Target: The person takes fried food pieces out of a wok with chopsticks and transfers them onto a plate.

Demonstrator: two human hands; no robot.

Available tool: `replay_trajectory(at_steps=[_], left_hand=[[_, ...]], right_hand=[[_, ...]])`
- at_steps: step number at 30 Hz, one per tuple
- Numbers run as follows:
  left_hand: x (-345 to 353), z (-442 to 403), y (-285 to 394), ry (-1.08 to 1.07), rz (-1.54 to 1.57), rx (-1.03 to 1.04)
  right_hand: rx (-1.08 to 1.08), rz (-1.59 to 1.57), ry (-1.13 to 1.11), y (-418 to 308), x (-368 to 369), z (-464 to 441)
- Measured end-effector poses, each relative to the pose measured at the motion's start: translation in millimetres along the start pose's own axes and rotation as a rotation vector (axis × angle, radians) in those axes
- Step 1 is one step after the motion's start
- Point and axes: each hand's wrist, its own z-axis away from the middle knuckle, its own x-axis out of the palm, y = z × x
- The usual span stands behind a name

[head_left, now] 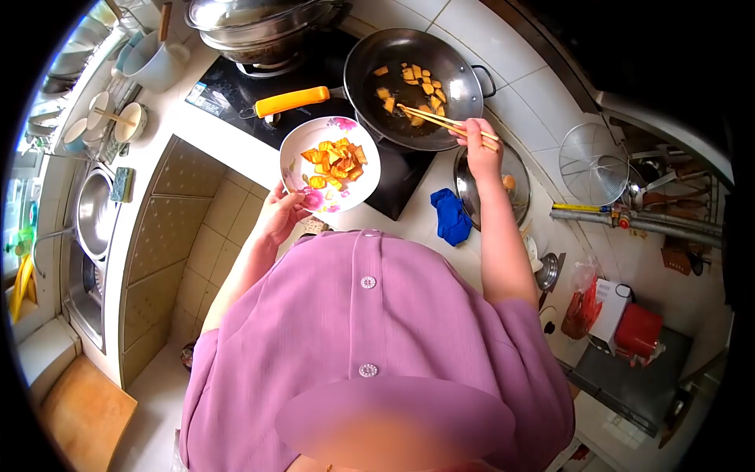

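My left hand (281,214) grips the rim of a white flower-patterned plate (295,145), held up beside the wok. Browned orange food pieces (336,161) lie heaped on it. With my right hand (481,145) I hold a pair of wooden chopsticks (452,124), their tips down inside the dark wok (366,71). More of the cut pieces (429,85) sit in the wok, in what looks like oil. The wok's orange handle (292,101) points left, above the plate.
A lidded steel pot (259,35) stands on the black cooktop (224,90) behind left. Right of the cooktop are a blue cloth (451,216) and a glass lid (515,193). A wire strainer (594,167) hangs on the right wall. The sink (94,216) is far left.
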Motion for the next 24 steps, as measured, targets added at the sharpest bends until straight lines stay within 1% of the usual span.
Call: replay_trajectory(at_steps=[1,3,5,7,9,11,12,15,16,17,20,21,23,24], left_hand=[[1,0,1,-0.005,-0.002,0.007],[2,1,1,-0.004,-0.002,0.003],[2,0,1,-0.001,-0.002,0.000],[1,-1,1,0.003,-0.017,-0.009],[-2,-2,1,-0.012,-0.018,-0.019],[-2,-3,0,-0.028,-0.019,-0.028],[1,-1,1,-0.021,-0.010,-0.017],[3,-1,2,-0.011,-0.017,-0.007],[2,-1,1,-0.008,-0.029,-0.009],[1,-1,0,-0.004,-0.028,-0.009],[-2,-1,0,-0.036,-0.029,-0.012],[-1,-1,0,-0.033,-0.022,-0.011],[0,-2,-1,-0.031,-0.011,-0.004],[1,-2,-1,-0.031,-0.007,0.000]], right_hand=[[0.001,0.001,0.001,-3,-4,2],[0.076,-0.146,0.032,-11,-11,7],[0.059,-0.180,0.022,-16,-16,13],[0.213,-0.043,-0.156,-22,-19,21],[0.184,-0.019,-0.136,-27,-16,28],[0.033,-0.057,-0.033,-28,-16,31],[0.034,-0.058,-0.034,-29,-16,33],[0.063,0.073,-0.110,-35,-14,38],[-0.019,0.077,-0.055,-34,-15,38],[-0.017,0.076,-0.058,-33,-16,38],[0.098,0.152,-0.133,-38,-16,38],[0.098,0.151,-0.131,-38,-16,40],[-0.003,0.056,-0.069,-38,-17,42],[0.008,-0.041,-0.042,-44,-16,44]])
